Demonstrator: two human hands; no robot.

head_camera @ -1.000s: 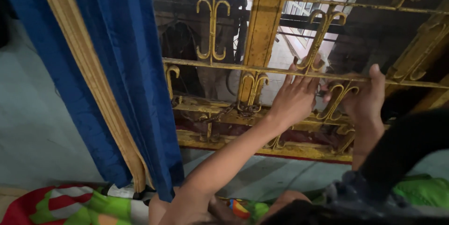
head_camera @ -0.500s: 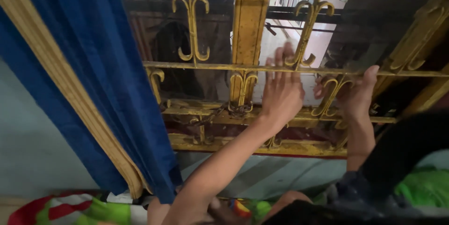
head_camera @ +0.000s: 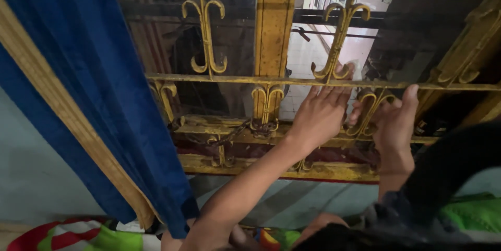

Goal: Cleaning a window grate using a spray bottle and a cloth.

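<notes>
Both hands reached up to a yellow scrolled window grille (head_camera: 271, 81). The left hand (head_camera: 319, 115) lay flat against its lower bars, fingers spread. The right hand (head_camera: 394, 120) curled around a scroll, thumb raised. A blue curtain (head_camera: 88, 84) hung at left.

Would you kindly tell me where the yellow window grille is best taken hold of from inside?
Probably the horizontal bar of the yellow grille, from the room side, fingers hooked over the top: it runs straight and thin between the scrolls. The right hand already grips it so.
</notes>
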